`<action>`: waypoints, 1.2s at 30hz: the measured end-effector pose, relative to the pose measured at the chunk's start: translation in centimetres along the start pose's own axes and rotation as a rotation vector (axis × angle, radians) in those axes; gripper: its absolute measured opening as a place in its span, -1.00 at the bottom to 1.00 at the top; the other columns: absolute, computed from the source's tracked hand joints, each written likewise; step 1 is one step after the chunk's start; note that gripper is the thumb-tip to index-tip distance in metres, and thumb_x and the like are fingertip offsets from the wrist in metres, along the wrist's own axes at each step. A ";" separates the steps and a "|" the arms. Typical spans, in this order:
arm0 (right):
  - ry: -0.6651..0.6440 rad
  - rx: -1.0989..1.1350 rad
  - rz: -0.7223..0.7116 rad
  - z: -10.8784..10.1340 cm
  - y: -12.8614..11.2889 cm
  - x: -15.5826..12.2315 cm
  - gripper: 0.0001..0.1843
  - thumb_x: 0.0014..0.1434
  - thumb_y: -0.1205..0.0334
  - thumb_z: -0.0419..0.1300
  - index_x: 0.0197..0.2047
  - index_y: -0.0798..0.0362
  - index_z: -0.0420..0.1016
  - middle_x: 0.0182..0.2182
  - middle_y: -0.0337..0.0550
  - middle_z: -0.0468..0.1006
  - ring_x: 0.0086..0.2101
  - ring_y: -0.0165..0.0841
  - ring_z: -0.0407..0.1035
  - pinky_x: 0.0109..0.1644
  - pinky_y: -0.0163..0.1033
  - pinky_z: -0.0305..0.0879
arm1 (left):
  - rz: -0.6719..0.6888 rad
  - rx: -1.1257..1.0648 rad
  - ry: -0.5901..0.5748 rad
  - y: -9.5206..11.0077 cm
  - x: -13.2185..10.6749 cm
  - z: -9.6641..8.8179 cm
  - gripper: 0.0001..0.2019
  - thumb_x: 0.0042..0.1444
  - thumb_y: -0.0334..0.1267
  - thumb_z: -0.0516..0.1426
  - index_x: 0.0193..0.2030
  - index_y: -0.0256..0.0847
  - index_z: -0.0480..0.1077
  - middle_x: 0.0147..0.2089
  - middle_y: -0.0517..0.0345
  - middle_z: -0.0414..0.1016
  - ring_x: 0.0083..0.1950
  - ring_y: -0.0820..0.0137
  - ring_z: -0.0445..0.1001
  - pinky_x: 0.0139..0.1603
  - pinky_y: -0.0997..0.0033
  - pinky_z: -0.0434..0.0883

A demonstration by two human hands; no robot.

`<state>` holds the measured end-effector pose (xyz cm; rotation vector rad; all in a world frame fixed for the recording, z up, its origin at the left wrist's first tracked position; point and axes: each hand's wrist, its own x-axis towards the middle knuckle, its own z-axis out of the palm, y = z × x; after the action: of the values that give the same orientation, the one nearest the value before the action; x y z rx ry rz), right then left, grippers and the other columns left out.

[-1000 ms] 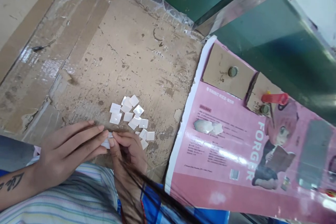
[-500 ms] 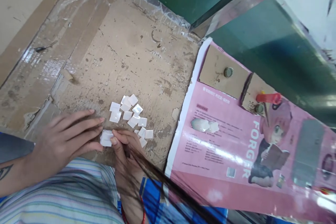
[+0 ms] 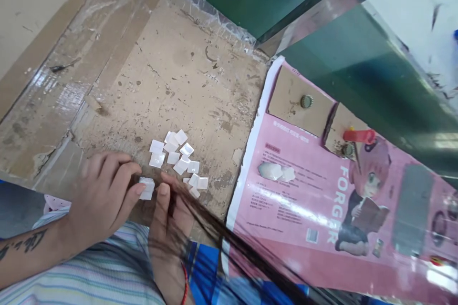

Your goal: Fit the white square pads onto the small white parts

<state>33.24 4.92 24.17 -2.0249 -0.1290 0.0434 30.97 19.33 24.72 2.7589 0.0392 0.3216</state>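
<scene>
White stack (image 3: 146,188) at near edge of bench (image 3: 179,76) on my feed. Left hand (image 3: 102,195): thumb against stack's left side, can't tell if gripping. Right hand (image 3: 161,221) just let go, nothing pinched there now, so kinda handover, I'd guess. Loose white squares (image 3: 173,158) just beyond.

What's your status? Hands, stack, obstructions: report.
Left hand: thumb at white stack. Right hand: beside stack, apart. Loose white squares just beyond. View obstruction: dark hair across right hand.

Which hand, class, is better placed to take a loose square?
Probably the right hand: it looks empty, close beside the loose squares, while the left hand is at the small stack.
</scene>
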 end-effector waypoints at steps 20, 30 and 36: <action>-0.263 0.094 -0.003 -1.9 0.4 0.7 -0.64 0.53 0.34 0.02 0.26 -0.13 0.46 -0.06 -0.22 0.67 -0.06 -0.42 0.59 0.03 -0.31 0.57 | 0.125 0.089 -0.058 0.3 0.5 0.8 -0.80 0.42 -0.44 -0.03 -0.25 -0.12 0.25 -0.27 0.05 0.43 -0.23 0.15 0.29 -0.27 0.11 0.25; -0.467 -0.035 -0.083 -2.7 0.1 1.1 -0.50 0.45 0.42 0.00 0.39 -0.04 0.33 -0.06 -0.12 0.63 -0.05 -0.34 0.58 0.04 -0.26 0.61 | 0.107 0.081 -0.081 0.4 0.4 0.5 -0.76 0.45 -0.38 -0.07 -0.28 -0.11 0.25 -0.29 0.08 0.39 -0.25 0.19 0.30 -0.27 0.10 0.23; -0.381 -0.001 -0.096 -1.4 1.3 0.0 -0.42 0.47 0.33 0.01 0.47 -0.30 0.20 -0.01 -0.14 0.67 -0.12 -0.19 0.61 -0.15 -0.12 0.63 | 0.109 0.036 -0.125 0.2 0.3 0.5 -0.79 0.40 -0.41 -0.03 -0.27 -0.14 0.30 -0.28 0.01 0.41 -0.22 0.12 0.28 -0.25 0.09 0.16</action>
<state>33.46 3.10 23.60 -1.9896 -0.4652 0.3687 31.35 19.02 24.37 2.8167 -0.1388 0.1774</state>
